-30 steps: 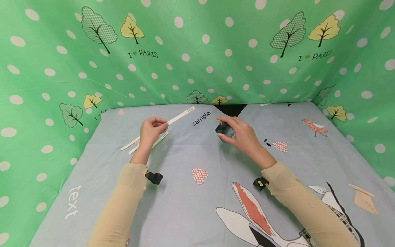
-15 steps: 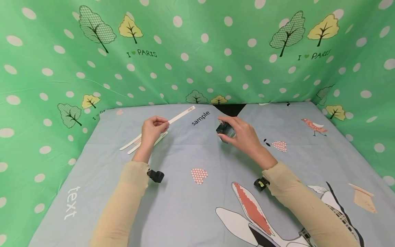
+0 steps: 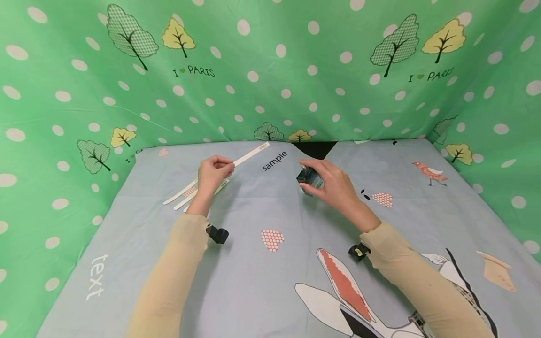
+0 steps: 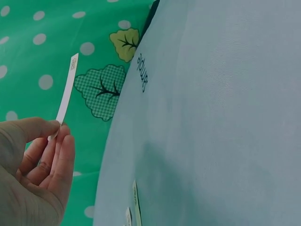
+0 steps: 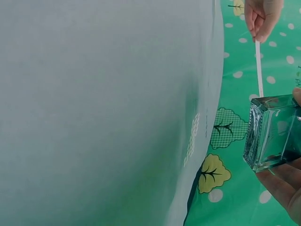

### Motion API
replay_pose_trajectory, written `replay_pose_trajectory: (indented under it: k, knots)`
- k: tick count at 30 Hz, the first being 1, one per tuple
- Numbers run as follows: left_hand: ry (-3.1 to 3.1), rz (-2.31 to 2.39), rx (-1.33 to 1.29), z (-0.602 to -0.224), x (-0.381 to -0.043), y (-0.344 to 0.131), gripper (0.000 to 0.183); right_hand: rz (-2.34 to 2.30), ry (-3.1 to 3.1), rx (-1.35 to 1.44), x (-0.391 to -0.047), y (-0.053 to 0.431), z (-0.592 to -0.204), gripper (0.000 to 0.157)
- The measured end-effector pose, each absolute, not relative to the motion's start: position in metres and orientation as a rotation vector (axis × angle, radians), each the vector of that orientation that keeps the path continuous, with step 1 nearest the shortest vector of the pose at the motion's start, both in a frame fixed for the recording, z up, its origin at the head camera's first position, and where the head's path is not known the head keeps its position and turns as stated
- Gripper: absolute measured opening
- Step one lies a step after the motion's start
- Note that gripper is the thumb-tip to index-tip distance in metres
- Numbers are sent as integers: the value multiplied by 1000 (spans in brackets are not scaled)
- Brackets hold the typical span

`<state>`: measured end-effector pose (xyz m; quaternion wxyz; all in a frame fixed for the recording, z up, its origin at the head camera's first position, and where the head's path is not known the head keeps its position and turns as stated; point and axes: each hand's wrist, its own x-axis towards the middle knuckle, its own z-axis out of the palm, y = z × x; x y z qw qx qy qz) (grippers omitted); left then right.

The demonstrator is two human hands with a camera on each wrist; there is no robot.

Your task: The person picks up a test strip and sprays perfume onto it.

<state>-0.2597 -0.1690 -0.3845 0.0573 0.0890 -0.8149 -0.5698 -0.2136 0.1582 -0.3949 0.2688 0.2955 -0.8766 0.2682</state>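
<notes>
My left hand [image 3: 212,174] pinches a white paper scent test strip [image 3: 252,154] between thumb and fingers. The strip slants up toward the right, with small print near its far end. In the left wrist view, the thumb and fingertips hold the strip [image 4: 67,92] by its lower end. My right hand [image 3: 338,188] grips a square glass perfume bottle [image 3: 312,179], its thumb and fingers on opposite sides. The right wrist view shows the thick clear base of the bottle [image 5: 273,134] and its greenish tint. The strip's tip points toward the bottle, overlapping its edge in that view.
Several more paper strips [image 3: 180,194] lie on the cloth under and beside my left hand. A grey-blue printed cloth [image 3: 245,272] covers the table. Behind and at both sides hangs a green dotted curtain [image 3: 236,103].
My left hand has shifted slightly right and away from me, carrying the strip, whose tip now sits a little higher. The right hand and bottle have hardly moved.
</notes>
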Motion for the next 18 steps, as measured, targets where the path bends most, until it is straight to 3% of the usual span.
replay_pose_trajectory:
  k: [18]
  knots:
    - [-2482,-1692,331,-397,-283,-162,19,741,-2360,804,-210,160,-395,58]
